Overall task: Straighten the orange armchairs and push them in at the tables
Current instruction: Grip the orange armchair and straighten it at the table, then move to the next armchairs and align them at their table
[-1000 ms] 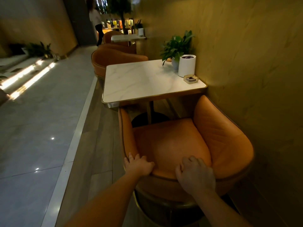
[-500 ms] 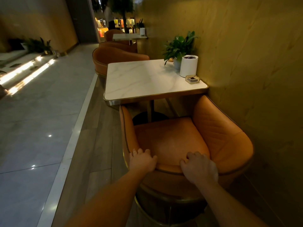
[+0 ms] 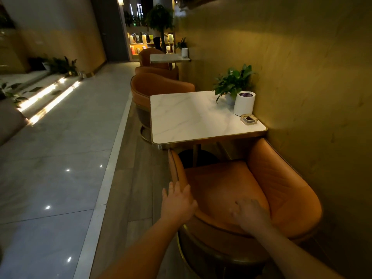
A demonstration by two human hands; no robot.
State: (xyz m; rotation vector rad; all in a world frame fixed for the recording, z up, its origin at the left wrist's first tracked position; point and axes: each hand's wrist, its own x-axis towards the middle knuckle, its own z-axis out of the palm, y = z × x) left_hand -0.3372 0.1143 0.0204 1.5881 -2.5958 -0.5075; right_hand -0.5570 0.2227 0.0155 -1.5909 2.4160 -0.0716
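An orange armchair (image 3: 281, 190) stands right in front of me, its seat facing a white marble table (image 3: 193, 115) and its front edge near the tabletop. My left hand (image 3: 178, 202) hovers with fingers spread by the left end of the backrest rim. My right hand (image 3: 250, 213), blurred, is over the middle of the rim with fingers loose; I cannot tell if it touches. A second orange armchair (image 3: 159, 87) stands across the table, and more orange armchairs (image 3: 155, 70) stand at a further table (image 3: 169, 57).
A potted plant (image 3: 233, 81), a white cylinder (image 3: 244, 103) and a small tray (image 3: 249, 119) sit on the table against the yellow wall (image 3: 302, 77) on the right. A glossy tiled aisle (image 3: 60, 158) runs along the left, with lit steps (image 3: 46, 97) and plants.
Both hands have let go of the backrest rim and opened. The view has lifted and swung, showing more of the aisle.
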